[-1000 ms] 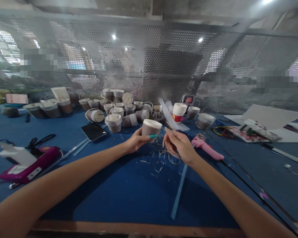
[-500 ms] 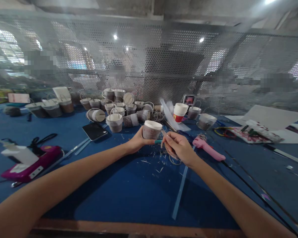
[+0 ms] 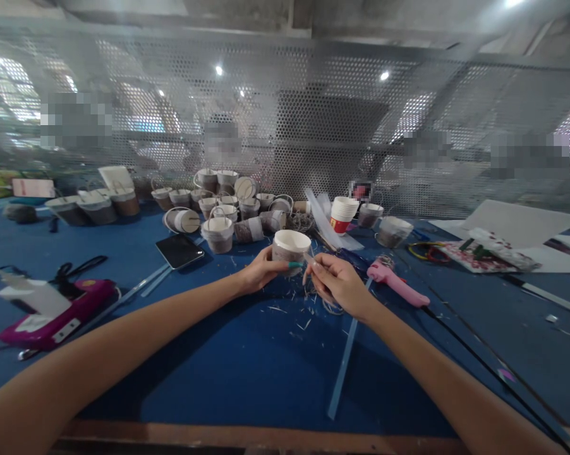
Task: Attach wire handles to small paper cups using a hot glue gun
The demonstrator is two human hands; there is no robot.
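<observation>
A white paper cup [image 3: 292, 242] with a brownish wrapped outer side is held above the table in my left hand [image 3: 261, 270], its fingers closed around the left side. A green covering or nail shows at the tip of that thumb, which lies across the cup's lower front. Close to the cup's right side, my right hand [image 3: 337, 281] is closed in a pinch. What sits between its fingertips is too small to make out. Loose thin scraps [image 3: 305, 324] lie on the table below both hands.
Several small handled buckets [image 3: 218, 234] stand or lie behind. A phone [image 3: 179, 251] and a purple power strip [image 3: 60, 316] are leftward. Rightward are stacked cups [image 3: 342, 215], a pink glue gun [image 3: 396, 284] with its cord and a clear strip [image 3: 344, 366]. A perforated screen [image 3: 332, 120] rises behind.
The cup has tipped a little toward me, so more of its inside shows. My left thumb has shifted up across its front. My right hand stays beside it, moved slightly left.
</observation>
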